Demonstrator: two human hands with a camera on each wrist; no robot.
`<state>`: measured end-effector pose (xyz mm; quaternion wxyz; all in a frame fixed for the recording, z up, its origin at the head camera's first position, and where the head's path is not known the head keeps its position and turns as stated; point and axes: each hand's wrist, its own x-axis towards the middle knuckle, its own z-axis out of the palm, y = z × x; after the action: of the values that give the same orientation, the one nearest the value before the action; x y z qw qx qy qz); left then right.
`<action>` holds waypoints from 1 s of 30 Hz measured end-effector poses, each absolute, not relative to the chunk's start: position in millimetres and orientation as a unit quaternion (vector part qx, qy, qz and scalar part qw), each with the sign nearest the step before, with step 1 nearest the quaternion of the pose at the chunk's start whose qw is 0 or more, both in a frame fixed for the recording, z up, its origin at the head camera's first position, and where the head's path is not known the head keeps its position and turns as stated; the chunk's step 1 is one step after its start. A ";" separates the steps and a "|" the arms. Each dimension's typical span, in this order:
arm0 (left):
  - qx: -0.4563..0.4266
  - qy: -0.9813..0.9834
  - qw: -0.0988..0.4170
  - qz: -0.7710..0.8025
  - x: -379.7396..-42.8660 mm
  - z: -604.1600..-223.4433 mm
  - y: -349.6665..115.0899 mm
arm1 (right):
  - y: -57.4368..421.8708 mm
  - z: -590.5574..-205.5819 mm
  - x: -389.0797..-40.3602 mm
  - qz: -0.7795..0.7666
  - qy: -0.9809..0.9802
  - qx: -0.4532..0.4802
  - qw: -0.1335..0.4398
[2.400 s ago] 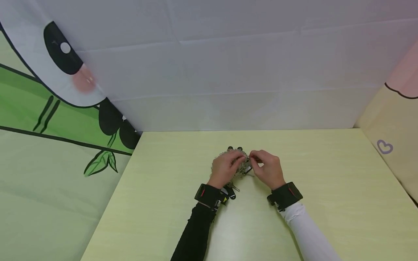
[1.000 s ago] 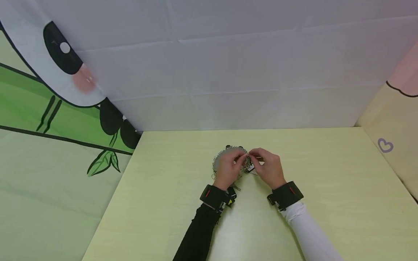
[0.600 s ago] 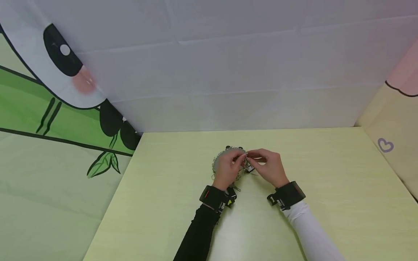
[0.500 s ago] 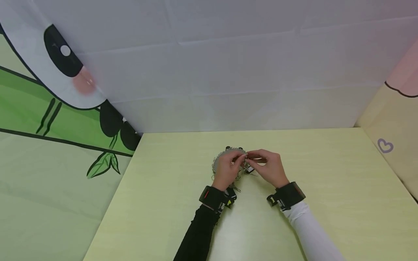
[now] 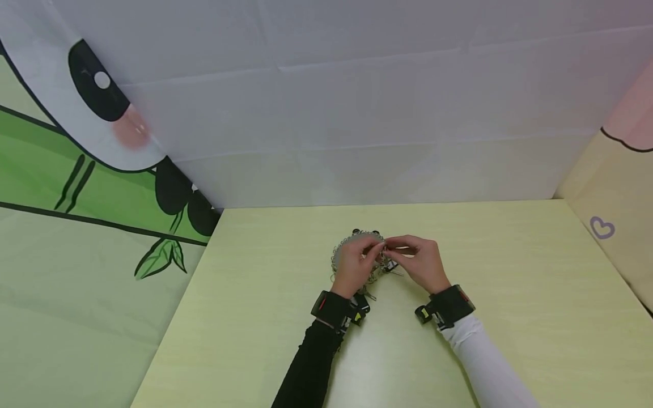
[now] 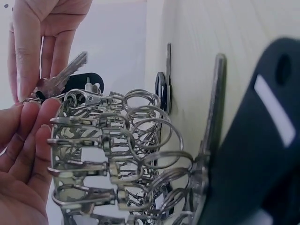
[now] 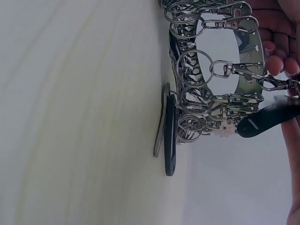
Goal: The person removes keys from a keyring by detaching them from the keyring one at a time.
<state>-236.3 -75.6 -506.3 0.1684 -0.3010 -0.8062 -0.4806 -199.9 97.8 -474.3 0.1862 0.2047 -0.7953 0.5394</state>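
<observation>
A round metal rack, its grey top [image 5: 339, 256] ringed with several swivel clasps [image 6: 84, 143] and split rings [image 6: 157, 143], is under my hands on the table. Over its top, my left hand [image 5: 353, 263] pinches a swivel clasp at the right rim. From the right, my right hand [image 5: 420, 262] meets it there, thumb and finger pinching a key [image 6: 70, 72] with a black fob [image 7: 265, 121]. Fingertips of both hands nearly meet and cover part of the key. The rack's far side is hidden behind my left hand.
More keys with black tags [image 7: 169, 140] hang from the rack down to the table. A large black tag [image 6: 255, 126] and key [image 6: 215, 103] are close to my left wrist. A light wooden table [image 5: 510, 317] lies beneath, with a pale cloth wall [image 5: 382, 164] behind it.
My left hand has shifted slightly right, uncovering more of the rack's left side. My right fingertips have come in close against the left ones. In the last half second little has moved.
</observation>
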 end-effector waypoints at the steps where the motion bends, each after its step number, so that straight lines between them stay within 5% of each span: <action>1: -0.301 -0.806 0.169 -0.481 -236.2 -507.0 -75.3 | 98.5 -475.2 -200.0 0.543 -0.793 0.208 0.182; 30: -0.308 -0.818 0.130 -0.469 -223.3 -508.9 -84.2 | 95.0 -478.2 -186.9 0.567 -0.801 0.163 0.105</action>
<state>-223.3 -84.2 -508.9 0.1303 -0.3076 -0.8175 -0.4691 -186.9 95.0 -478.2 0.1052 0.1627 -0.8009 0.5665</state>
